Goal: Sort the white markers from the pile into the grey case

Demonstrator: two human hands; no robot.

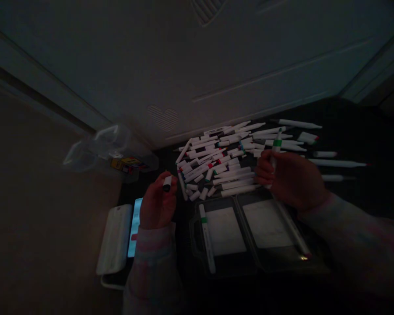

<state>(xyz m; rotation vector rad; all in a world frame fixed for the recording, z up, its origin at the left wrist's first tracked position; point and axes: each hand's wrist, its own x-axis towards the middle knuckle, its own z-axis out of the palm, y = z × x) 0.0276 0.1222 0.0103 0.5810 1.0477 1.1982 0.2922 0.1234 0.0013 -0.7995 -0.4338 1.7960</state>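
Note:
My left hand (159, 203) pinches a small white marker cap (167, 183) whose dark end faces me. My right hand (289, 177) is closed round a white marker (277, 144) with a green band and a green tip pointing up. Behind and between the hands lies a heap of uncapped markers and loose caps (216, 159). In front of it an open clear case (239, 218) lies flat. One white marker with a green band (207, 240) rests in its left half, and another long marker (292, 229) lies across the right half.
At the left, a clear plastic container (118, 148) with a yellow label stands by the pale panel (233, 65) with heart patterns. A phone with a lit screen (135, 223) and a white case flap (114, 238) lie beside my left forearm. The scene is dim.

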